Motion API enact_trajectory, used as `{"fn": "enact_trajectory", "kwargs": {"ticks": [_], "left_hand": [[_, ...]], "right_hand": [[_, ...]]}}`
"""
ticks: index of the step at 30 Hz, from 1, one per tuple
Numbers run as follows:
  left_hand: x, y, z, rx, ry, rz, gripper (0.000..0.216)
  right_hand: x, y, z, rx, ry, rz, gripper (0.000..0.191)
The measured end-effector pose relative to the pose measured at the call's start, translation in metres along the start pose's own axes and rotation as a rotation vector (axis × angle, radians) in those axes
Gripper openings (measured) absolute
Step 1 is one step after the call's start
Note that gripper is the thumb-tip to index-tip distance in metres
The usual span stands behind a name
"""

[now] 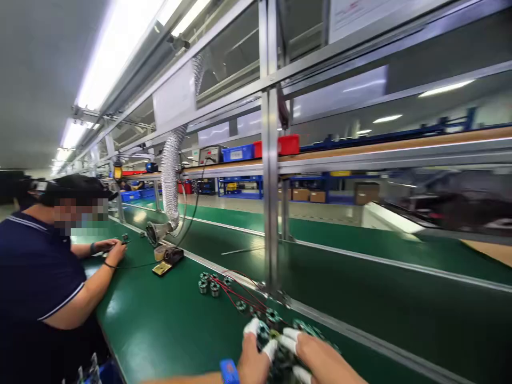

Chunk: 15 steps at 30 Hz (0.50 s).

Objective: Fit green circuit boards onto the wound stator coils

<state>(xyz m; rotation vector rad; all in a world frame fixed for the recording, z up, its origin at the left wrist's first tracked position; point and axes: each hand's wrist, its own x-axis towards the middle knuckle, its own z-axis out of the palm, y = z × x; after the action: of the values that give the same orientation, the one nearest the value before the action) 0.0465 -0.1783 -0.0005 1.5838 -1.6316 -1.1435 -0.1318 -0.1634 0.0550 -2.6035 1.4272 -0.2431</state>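
My left hand (255,352), with white fingertip covers and a blue wristband (229,372), is at the lower middle. Its thumb and finger close around a small round wound part like a motor stator (263,332). Close on its right, my right hand (320,354) has white-covered fingers stretched out and apart. They reach among a dark cluster of similar parts (282,354), whose details are blurred. A small yellowish piece (274,334) shows between the hands; which hand touches it I cannot tell. More stators (273,316) lie just beyond my fingers.
Several stators (215,288) with red wires (227,288) lie on the green bench (160,320). A metal post (272,213) rises ahead. Further left are a soldering iron stand (172,256), a flexible duct (171,181) and a seated co-worker (40,266) handling small parts.
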Motion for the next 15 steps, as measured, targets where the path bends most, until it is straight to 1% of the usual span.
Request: {"fn": "enact_trajectory", "kwargs": {"ticks": [1, 3, 5, 7, 9, 11, 13, 15], "left_hand": [[-0.009, 0.002, -0.008, 0.029, -0.011, 0.053, 0.087], [-0.029, -0.002, -0.026, 0.221, -0.066, 0.064, 0.106], [-0.052, -0.012, -0.040, 0.473, -0.145, 0.007, 0.122], [-0.073, -0.021, -0.043, 0.661, -0.199, -0.029, 0.124], [-0.087, -0.023, -0.031, 0.747, -0.181, 0.007, 0.112], [-0.090, -0.018, -0.010, 0.764, -0.107, 0.086, 0.094], [-0.080, -0.008, 0.014, 0.749, -0.025, 0.134, 0.083], [-0.066, 0.005, 0.036, 0.719, 0.046, 0.135, 0.079]], "right_hand": [[-0.018, -0.001, -0.017, -0.009, -0.024, 0.068, 0.045], [-0.055, 0.003, -0.042, -0.004, -0.040, 0.198, 0.046], [-0.093, 0.016, -0.054, 0.019, -0.038, 0.308, 0.048], [-0.128, 0.033, -0.054, 0.048, -0.033, 0.390, 0.047], [-0.156, 0.047, -0.049, 0.073, -0.034, 0.444, 0.046], [-0.175, 0.052, -0.046, 0.091, -0.042, 0.461, 0.046], [-0.184, 0.044, -0.048, 0.090, -0.051, 0.449, 0.045], [-0.188, 0.030, -0.051, 0.069, -0.053, 0.420, 0.045]]}}
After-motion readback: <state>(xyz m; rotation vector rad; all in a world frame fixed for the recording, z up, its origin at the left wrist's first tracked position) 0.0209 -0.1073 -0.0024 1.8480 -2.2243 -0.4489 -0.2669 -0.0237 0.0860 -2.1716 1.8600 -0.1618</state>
